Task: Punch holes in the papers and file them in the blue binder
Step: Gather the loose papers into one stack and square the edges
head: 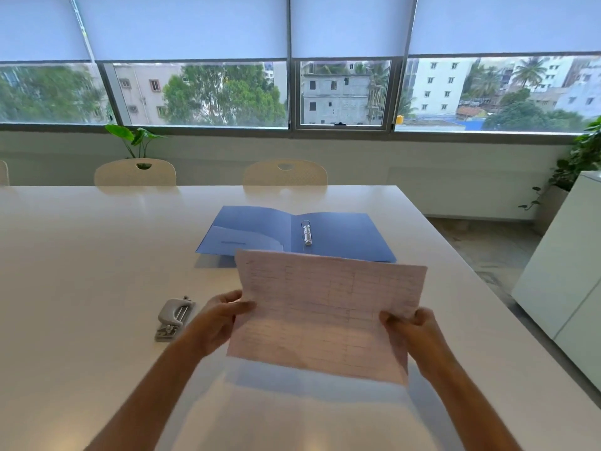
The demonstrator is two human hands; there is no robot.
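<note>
Head view: two hands, one paper, one binder, one punch.

Cool, soft daylight enters through the windows ahead; blinds glow pale blue. The white table carries a mild sheen and faint chair reflections at its far edge. The backlit paper is translucent and casts a bluish shadow below it. Overall slightly soft; print unreadable. Wide-angle bending at frame edges.
</note>
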